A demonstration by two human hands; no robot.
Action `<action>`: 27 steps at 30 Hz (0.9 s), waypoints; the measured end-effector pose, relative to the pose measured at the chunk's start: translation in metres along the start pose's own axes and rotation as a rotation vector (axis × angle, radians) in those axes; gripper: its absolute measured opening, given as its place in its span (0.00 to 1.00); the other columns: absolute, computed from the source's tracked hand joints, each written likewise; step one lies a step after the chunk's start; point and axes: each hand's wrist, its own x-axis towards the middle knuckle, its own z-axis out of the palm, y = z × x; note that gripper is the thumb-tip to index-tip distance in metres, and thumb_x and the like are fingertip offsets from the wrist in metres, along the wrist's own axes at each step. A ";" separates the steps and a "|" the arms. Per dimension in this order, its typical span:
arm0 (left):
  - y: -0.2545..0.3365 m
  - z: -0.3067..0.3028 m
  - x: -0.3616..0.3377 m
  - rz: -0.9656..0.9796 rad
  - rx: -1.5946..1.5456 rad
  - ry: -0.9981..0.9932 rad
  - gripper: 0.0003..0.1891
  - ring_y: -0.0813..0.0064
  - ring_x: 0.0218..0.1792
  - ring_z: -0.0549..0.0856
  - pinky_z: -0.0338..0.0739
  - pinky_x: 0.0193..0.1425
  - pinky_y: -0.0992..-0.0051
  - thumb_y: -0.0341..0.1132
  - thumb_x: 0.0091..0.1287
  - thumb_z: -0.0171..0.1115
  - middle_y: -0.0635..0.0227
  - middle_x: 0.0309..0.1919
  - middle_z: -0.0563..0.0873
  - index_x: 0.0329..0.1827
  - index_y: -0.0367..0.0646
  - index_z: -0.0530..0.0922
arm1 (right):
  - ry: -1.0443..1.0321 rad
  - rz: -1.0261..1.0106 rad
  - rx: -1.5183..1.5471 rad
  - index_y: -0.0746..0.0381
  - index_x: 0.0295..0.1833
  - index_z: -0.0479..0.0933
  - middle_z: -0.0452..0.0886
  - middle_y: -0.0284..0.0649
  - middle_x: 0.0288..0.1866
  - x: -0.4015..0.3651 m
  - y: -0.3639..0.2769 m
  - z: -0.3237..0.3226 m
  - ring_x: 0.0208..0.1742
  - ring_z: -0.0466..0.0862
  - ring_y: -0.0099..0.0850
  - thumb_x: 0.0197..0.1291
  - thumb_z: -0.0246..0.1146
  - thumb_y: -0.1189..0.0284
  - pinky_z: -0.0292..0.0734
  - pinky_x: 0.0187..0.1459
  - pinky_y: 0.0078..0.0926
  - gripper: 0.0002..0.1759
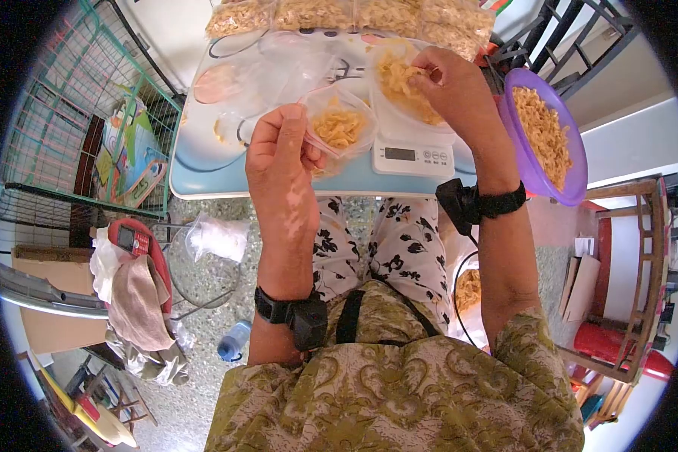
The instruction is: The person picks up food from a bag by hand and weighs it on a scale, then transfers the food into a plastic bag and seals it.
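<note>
My left hand grips the rim of a clear plastic bag partly filled with yellow snack pieces, holding it over the table edge. My right hand pinches a few snack pieces over a clear container of the same snack. That container stands on a white digital scale. Both wrists wear black straps with small devices.
A purple bowl of snack sits at the right. Several filled bags line the far side of the small table. A green wire rack stands left; a cloth heap and water bottle lie on the floor.
</note>
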 end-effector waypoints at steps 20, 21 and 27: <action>-0.004 0.004 -0.002 -0.026 0.015 -0.009 0.08 0.85 0.25 0.72 0.66 0.29 0.82 0.38 0.69 0.61 0.77 0.25 0.74 0.40 0.43 0.75 | -0.031 0.074 0.167 0.64 0.46 0.79 0.83 0.39 0.35 -0.015 0.003 0.004 0.35 0.81 0.25 0.57 0.65 0.69 0.77 0.41 0.23 0.13; -0.004 0.005 -0.002 -0.015 0.020 -0.011 0.08 0.85 0.25 0.72 0.66 0.29 0.82 0.38 0.69 0.61 0.77 0.25 0.74 0.40 0.43 0.75 | -0.035 0.089 0.185 0.64 0.46 0.78 0.83 0.39 0.35 -0.017 0.002 0.003 0.35 0.81 0.26 0.57 0.65 0.69 0.77 0.41 0.24 0.13; -0.007 0.008 -0.001 -0.034 0.024 -0.007 0.09 0.86 0.25 0.72 0.66 0.28 0.83 0.39 0.69 0.61 0.77 0.25 0.74 0.40 0.43 0.75 | -0.004 0.132 0.220 0.65 0.43 0.77 0.82 0.43 0.37 -0.027 0.000 0.005 0.38 0.81 0.34 0.56 0.64 0.68 0.76 0.42 0.29 0.13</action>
